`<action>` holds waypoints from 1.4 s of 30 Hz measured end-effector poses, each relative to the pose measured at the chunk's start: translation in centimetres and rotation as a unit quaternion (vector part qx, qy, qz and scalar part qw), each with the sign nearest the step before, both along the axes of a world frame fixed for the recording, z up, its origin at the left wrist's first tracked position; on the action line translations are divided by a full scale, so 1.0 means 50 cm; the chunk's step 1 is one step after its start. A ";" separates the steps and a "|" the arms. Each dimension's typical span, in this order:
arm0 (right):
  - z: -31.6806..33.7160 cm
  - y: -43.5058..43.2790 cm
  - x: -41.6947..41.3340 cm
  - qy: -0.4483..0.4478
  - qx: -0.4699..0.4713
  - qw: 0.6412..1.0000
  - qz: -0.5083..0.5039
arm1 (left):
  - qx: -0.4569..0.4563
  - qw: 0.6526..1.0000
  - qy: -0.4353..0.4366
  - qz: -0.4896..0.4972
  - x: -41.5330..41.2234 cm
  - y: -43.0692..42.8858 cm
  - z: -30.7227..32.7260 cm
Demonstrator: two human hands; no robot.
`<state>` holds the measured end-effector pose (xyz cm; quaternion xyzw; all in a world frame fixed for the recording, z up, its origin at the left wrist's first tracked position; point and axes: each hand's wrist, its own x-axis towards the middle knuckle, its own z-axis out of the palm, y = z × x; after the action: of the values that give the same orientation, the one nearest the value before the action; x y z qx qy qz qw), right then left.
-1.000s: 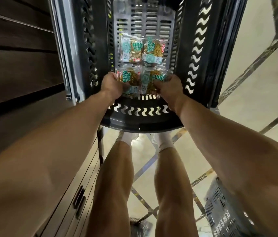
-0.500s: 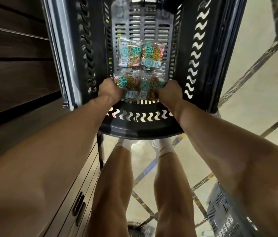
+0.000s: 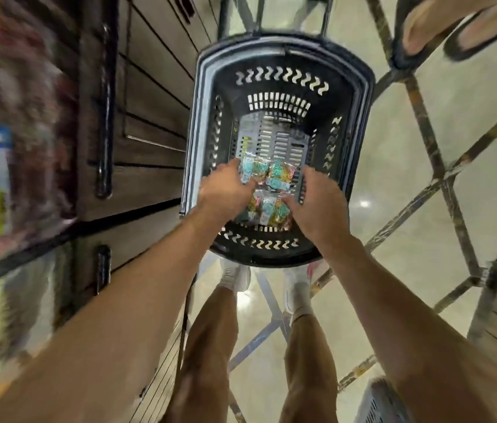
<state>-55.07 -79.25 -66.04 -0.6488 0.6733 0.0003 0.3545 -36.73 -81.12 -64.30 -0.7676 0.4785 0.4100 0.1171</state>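
Inside slotted basket (image 3: 345,96): left hand (image 3: 222,194), right hand (image 3: 318,203) over glossy packets (image 3: 272,178).

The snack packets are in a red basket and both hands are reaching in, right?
Not quite. The basket is black, not red, as the head view shows. The snack packets do lie in it, and the left hand and right hand both reach in.

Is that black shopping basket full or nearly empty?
Nearly empty: the basket holds just four snack packets, flat on its slotted floor; the far end is bare.
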 end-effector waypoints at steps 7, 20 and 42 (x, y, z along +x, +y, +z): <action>0.391 -0.115 -0.065 0.148 -0.142 0.971 0.125 | -0.173 0.958 -0.150 -0.173 -0.047 -0.011 0.393; 1.050 -0.104 -0.019 0.148 -0.310 0.923 0.172 | -0.303 0.910 -0.246 -0.142 -0.047 0.066 1.031; 1.374 0.337 0.582 -0.024 -0.389 0.749 0.536 | -0.275 0.820 -0.443 0.236 0.344 0.705 1.345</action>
<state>-25.99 -62.41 2.67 -0.9846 0.1485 -0.0873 0.0286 -19.52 -45.89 2.94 -0.9563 0.2717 -0.1077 0.0000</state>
